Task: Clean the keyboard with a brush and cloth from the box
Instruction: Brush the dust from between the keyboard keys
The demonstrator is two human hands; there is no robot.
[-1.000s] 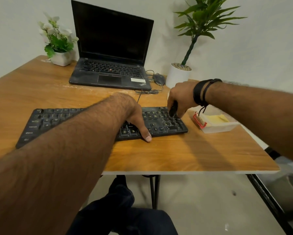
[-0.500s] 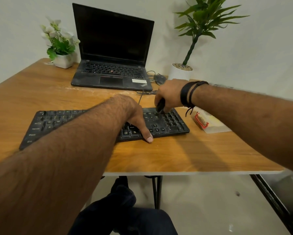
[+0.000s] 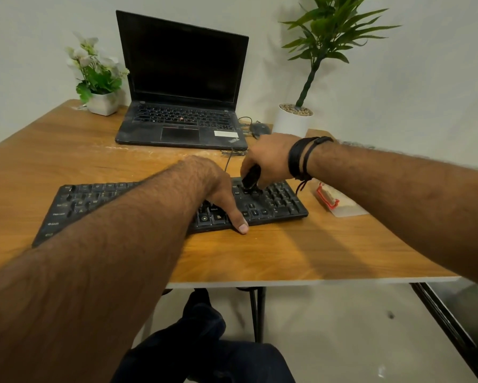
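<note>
Lying across the middle of the wooden table (image 3: 315,258), 1 black keyboard (image 3: 276,200) is steadied by the left hand (image 3: 218,189), laid on its keys with the thumb reaching the front edge. 1 dark brush (image 3: 251,176) is gripped by the curled fingers of the right hand (image 3: 268,158) and its tip is set on the keys right of centre. Just right of the keyboard, 1 clear box (image 3: 340,205) is seen. Behind, 1 laptop (image 3: 182,87), 1 mouse (image 3: 260,129) and 2 potted plants are counted.
</note>
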